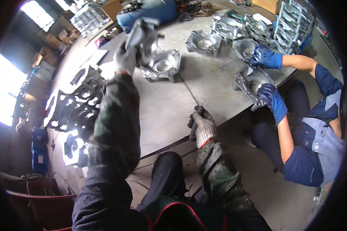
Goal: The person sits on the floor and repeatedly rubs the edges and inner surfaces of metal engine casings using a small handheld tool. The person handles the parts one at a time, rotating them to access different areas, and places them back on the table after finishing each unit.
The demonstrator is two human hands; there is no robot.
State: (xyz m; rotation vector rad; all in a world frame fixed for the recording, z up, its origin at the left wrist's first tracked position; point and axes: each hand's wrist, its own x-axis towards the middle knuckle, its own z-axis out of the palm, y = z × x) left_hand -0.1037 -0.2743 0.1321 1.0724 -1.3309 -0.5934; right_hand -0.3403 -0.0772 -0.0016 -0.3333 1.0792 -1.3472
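My left hand (pixel 124 61), in a pale knitted glove, is closed on the edge of a grey metal casting (pixel 142 41) and holds it tilted up off the table. Just below it, another round-bored casting (pixel 162 65) sits on the tabletop. Nearer the front edge, my right hand (pixel 203 126), gloved with dark fingers, is wrapped round a tool with a long thin rod (pixel 189 91). The rod points away toward the seated casting. The tool's handle is mostly hidden in my fingers, so its exact kind does not show.
Dark and shiny castings (pixel 75 104) crowd the table's left side. More grey castings (pixel 204 41) stand at the back, beside a tall stack (pixel 293 27). At right, a co-worker in blue gloves (pixel 272 100) handles a casting (pixel 254 82). A blue bundle (pixel 148 15) lies at the far edge.
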